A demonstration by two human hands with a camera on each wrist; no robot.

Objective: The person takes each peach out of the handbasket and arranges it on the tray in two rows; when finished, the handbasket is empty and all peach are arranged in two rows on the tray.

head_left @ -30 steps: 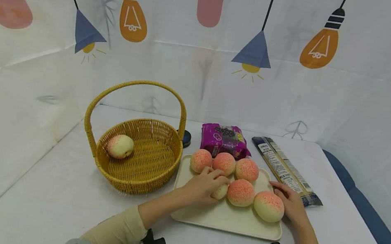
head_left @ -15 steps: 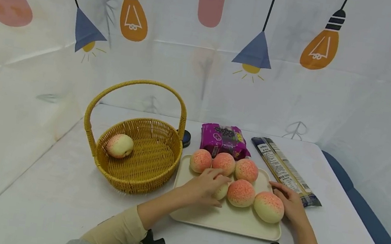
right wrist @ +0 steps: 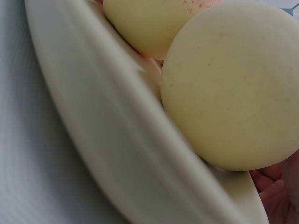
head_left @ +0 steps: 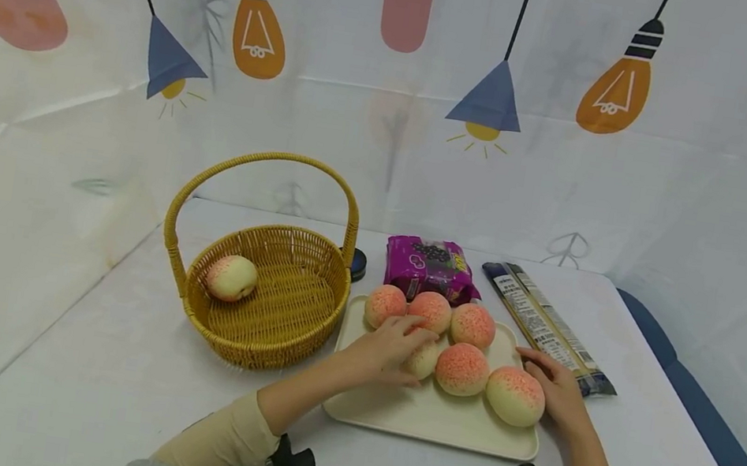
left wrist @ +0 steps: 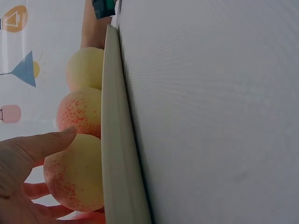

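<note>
My left hand (head_left: 388, 353) curves around a pink-and-cream peach (head_left: 422, 359) at the front left of the group on a cream tray (head_left: 425, 423). In the left wrist view the thumb lies along this peach (left wrist: 77, 175), with the other fingers partly behind it. My right hand (head_left: 556, 386) rests at the tray's right edge, next to the rightmost peach (head_left: 515, 396); its fingers look extended along the rim. The right wrist view shows that peach (right wrist: 233, 88) close up, a bit of hand behind it. Several more peaches sit on the tray.
A wicker basket (head_left: 257, 348) with a tall handle stands left of the tray, one peach (head_left: 232, 278) inside. Behind the tray lie a purple snack packet (head_left: 429, 266) and a long dark-and-gold packet (head_left: 546, 329). A small black round object (head_left: 358, 265) sits beside the basket.
My left hand's fingers have shifted slightly back and left around the same peach, showing more of it. The right hand stays where it was.
</note>
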